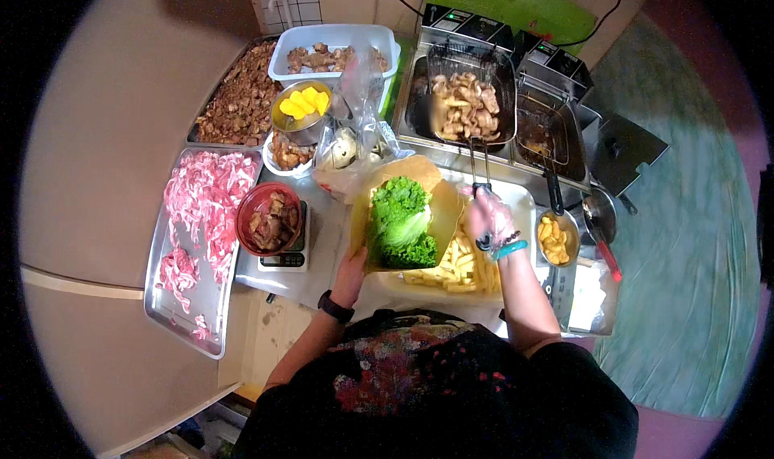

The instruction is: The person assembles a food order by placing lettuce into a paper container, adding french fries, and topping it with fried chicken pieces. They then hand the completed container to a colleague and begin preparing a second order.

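My left hand [349,276] grips the lower left edge of an open brown paper food box [445,211]. Leafy green lettuce [399,221] fills much of that box. A clear plastic glove covers my right hand [490,217], closed around the black handle of a wire fryer basket [513,108]. Browned, battered-looking pieces of food [468,108] sit in the basket over the left fryer well. Beneath the box and my right hand, pale cut fries [459,270] lie in a light rectangular tray [524,201].
At left are a metal tray [211,348] of raw sliced meat and a red bowl [242,225] on a scale [294,257]. Behind stand a white tub [334,33] and metal pot [300,132]. A second fryer basket [538,108] and a bowl of golden pieces [554,240] are right.
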Available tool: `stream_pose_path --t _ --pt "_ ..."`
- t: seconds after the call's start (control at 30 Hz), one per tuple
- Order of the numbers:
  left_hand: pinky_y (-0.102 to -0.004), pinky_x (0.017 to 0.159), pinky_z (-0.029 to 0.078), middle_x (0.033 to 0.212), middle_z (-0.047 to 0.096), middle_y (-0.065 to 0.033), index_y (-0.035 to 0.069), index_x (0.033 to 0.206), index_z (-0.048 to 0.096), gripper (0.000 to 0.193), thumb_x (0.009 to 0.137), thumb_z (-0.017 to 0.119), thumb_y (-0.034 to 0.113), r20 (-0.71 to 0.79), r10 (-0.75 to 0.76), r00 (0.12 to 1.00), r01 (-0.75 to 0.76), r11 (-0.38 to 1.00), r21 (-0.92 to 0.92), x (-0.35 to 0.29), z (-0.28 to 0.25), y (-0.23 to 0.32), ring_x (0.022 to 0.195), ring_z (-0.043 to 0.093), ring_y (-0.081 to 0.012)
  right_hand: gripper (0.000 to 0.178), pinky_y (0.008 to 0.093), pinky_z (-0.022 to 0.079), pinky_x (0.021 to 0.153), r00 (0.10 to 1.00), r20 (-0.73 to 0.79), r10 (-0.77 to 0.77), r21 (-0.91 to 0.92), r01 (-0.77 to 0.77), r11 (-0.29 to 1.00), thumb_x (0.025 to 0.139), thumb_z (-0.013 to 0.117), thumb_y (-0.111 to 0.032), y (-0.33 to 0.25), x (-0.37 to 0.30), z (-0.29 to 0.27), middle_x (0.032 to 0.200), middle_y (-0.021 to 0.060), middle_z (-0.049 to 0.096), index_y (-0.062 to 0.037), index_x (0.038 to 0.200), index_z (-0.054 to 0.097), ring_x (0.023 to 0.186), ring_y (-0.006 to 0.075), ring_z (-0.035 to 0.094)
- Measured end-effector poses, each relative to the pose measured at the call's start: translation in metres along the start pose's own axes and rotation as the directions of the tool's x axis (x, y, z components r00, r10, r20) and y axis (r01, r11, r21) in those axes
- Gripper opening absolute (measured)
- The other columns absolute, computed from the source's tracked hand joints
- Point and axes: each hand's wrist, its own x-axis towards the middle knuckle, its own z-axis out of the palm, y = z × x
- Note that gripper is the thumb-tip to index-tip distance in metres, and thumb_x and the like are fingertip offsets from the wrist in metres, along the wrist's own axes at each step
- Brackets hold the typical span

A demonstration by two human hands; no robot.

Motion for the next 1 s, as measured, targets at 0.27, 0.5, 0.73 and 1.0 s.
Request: stream_pose_path --t 0.27,0.5,0.73,1.0 --pt "-0.0270 0.079 0.042 0.107 0.050 -0.0070 0.001 0.123 0.037 0.037 0.088 0.039 0.015 -0.047 -0.144 0.988 0.139 0.985 -0.099 0.002 0.004 0.013 0.096 0.050 -0.0148 0.029 0.0194 0.035 0.043 0.998 0.035 -0.059 0.140 0.053 0.989 0.084 0.053 -0.034 -0.006 -0.003 0.005 0.064 -0.0017 0.051 -0.0064 0.092 0.061 0.051 0.0073 0.046" --pt "-0.0269 0.083 0.040 0.109 0.050 -0.0067 0.000 0.122 0.039 0.037 0.089 0.038 0.016 -0.050 -0.098 0.994 0.086 0.976 -0.200 0.009 0.003 0.001 0.095 0.049 -0.0147 0.039 0.0192 0.027 0.035 0.980 0.162 0.115 0.262 -0.155 0.953 0.085 0.051 -0.035 -0.035 -0.009 0.003 0.053 -0.0042 0.037 -0.0012 0.103 0.053 0.039 0.0063 0.031" --pt "-0.0261 0.084 0.039 0.110 0.049 -0.0064 0.000 0.123 0.039 0.037 0.089 0.038 0.013 -0.089 -0.075 0.993 0.059 0.983 -0.176 0.007 0.012 0.012 0.098 0.048 -0.0147 0.033 0.0163 0.027 0.037 0.934 0.280 0.224 0.317 -0.310 0.896 0.085 0.052 -0.033 -0.039 0.007 -0.011 0.055 -0.0051 0.040 -0.0065 0.105 0.054 0.041 0.0036 0.033" --pt "-0.0255 0.081 0.040 0.108 0.049 -0.0050 0.000 0.123 0.039 0.036 0.089 0.039 0.015 -0.140 -0.088 0.986 0.072 0.991 -0.114 0.009 0.009 -0.001 0.094 0.047 -0.0132 0.031 0.0180 0.024 0.033 0.956 0.167 0.240 0.305 -0.282 0.910 0.087 0.050 -0.029 -0.038 -0.002 -0.005 0.054 -0.0048 0.040 -0.0015 0.099 0.054 0.037 0.0047 0.031"
